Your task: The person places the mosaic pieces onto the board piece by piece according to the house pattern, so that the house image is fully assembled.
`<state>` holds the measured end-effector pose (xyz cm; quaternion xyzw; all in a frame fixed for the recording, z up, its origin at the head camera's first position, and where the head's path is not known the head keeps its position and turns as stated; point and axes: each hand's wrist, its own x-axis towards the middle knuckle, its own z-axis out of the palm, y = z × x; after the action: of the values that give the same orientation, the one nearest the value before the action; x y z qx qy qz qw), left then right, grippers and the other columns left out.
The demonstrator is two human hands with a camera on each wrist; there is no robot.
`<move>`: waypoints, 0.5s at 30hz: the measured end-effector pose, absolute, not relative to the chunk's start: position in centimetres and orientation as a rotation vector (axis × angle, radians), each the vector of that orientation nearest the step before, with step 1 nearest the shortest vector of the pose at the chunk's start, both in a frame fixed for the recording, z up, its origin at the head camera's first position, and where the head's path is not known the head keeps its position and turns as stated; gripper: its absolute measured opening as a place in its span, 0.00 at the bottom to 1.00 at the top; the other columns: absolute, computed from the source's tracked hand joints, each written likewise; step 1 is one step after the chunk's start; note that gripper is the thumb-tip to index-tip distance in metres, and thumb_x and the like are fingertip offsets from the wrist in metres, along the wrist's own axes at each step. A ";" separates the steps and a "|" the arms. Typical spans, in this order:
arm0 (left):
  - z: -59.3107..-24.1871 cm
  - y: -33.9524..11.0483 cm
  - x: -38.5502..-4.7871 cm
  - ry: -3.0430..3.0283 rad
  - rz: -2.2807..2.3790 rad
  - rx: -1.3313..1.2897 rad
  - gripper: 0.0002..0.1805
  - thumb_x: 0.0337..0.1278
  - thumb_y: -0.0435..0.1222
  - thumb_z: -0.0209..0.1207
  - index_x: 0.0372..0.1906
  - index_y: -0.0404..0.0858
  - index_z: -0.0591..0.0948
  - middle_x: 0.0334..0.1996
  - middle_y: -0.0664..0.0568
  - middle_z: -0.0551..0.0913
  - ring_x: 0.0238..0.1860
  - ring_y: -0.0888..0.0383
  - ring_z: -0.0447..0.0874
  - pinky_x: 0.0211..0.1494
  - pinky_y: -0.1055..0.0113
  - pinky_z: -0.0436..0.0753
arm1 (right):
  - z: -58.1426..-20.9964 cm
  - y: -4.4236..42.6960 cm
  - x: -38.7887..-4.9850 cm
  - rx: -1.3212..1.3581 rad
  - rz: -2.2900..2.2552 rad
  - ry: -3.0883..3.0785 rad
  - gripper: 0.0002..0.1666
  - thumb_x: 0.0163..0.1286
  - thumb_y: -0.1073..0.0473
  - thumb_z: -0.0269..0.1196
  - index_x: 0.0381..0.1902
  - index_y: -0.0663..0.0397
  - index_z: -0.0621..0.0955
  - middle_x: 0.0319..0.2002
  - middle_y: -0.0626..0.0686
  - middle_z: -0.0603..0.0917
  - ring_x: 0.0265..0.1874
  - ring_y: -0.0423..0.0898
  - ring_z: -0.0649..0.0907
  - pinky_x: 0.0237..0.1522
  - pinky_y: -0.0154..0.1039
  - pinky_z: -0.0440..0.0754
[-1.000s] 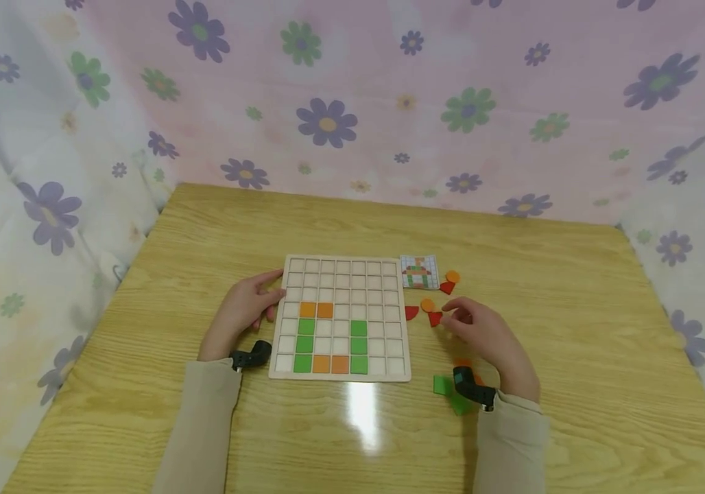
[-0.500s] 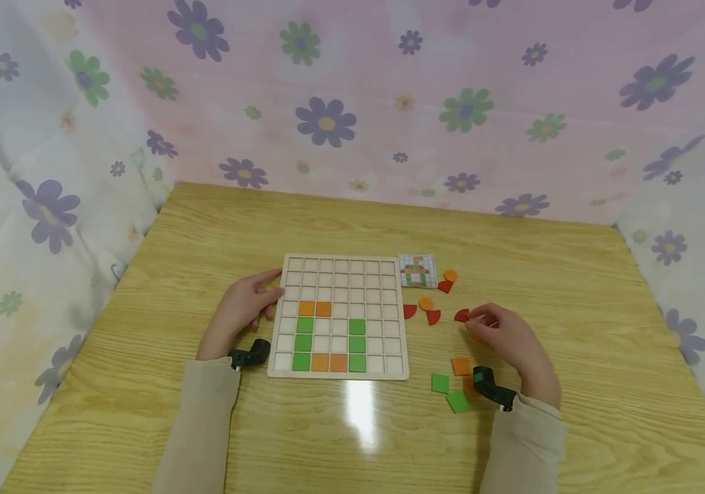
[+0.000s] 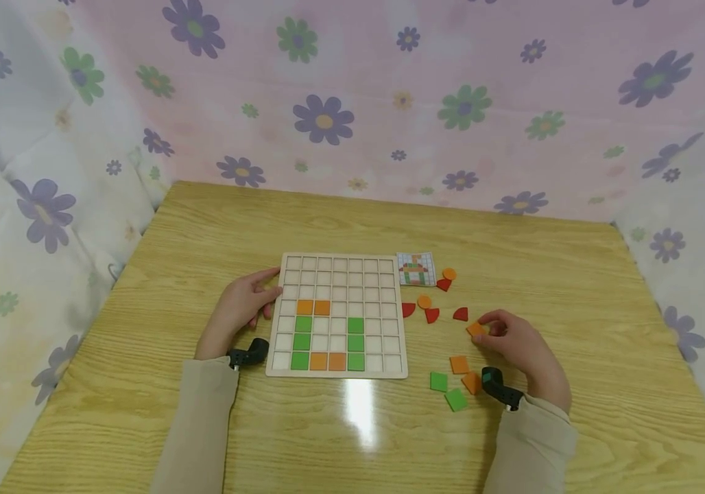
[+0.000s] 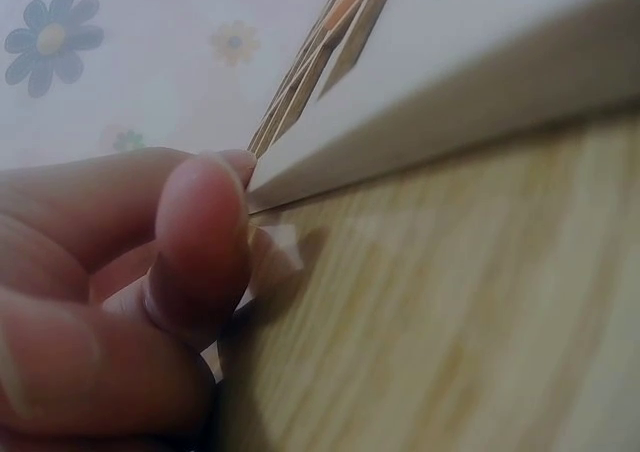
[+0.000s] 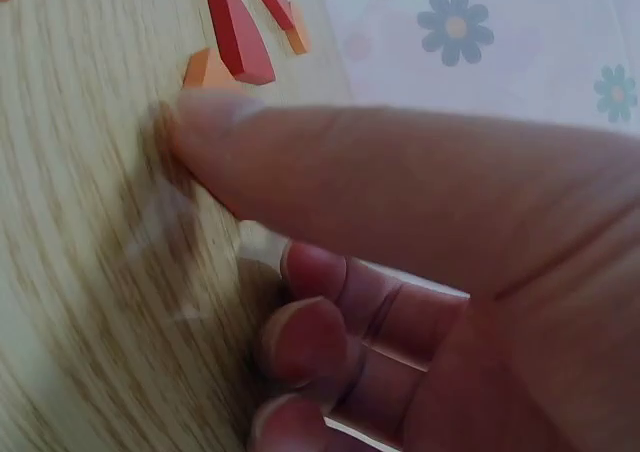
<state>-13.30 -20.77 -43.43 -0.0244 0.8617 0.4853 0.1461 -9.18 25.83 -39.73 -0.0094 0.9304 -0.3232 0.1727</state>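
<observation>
Board [image 3: 372,295], card [image 3: 416,269], loose tiles [image 3: 439,381] on table [image 3: 303,432]

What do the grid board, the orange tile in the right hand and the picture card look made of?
Grid board: likely wood; pale tan, matte, thick edge.
Orange tile: painted wood or plastic, can't tell; uniform colour, no visible grain.
Picture card: probably paper or thin card; flat, printed grid, finish unclear.

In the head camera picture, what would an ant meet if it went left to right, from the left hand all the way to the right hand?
Left hand → board → leftmost red piece → lower orange circle → rightmost red piece → held orange square → right hand.
</observation>
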 end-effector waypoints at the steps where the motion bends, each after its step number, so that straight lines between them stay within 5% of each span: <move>1: -43.4 -20.8 -13.3 2.485 1.395 -0.072 0.27 0.57 0.48 0.54 0.63 0.55 0.65 0.14 0.46 0.77 0.06 0.56 0.65 0.11 0.62 0.71 | -39.7 25.8 -9.2 -0.026 -0.914 2.637 0.25 0.60 0.50 0.61 0.49 0.61 0.73 0.33 0.54 0.72 0.32 0.48 0.70 0.33 0.39 0.68; 9: -43.3 -20.7 -13.3 2.474 1.396 -0.075 0.27 0.57 0.49 0.54 0.63 0.55 0.65 0.15 0.46 0.77 0.06 0.56 0.65 0.12 0.61 0.71 | -39.5 25.3 -9.5 -0.009 -0.913 2.610 0.20 0.60 0.56 0.60 0.48 0.60 0.73 0.42 0.58 0.73 0.39 0.52 0.71 0.41 0.45 0.69; 15: -43.2 -20.7 -13.3 2.489 1.385 -0.070 0.27 0.57 0.49 0.54 0.63 0.55 0.65 0.14 0.46 0.77 0.06 0.55 0.65 0.12 0.62 0.71 | -39.6 24.8 -9.6 -0.053 -0.939 2.633 0.15 0.60 0.56 0.61 0.42 0.59 0.75 0.39 0.56 0.76 0.38 0.51 0.74 0.39 0.43 0.70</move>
<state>-13.26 -20.75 -43.23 -0.0243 0.8643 0.4808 0.1456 -9.56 24.85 -39.60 -0.0187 0.9277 -0.3309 0.1721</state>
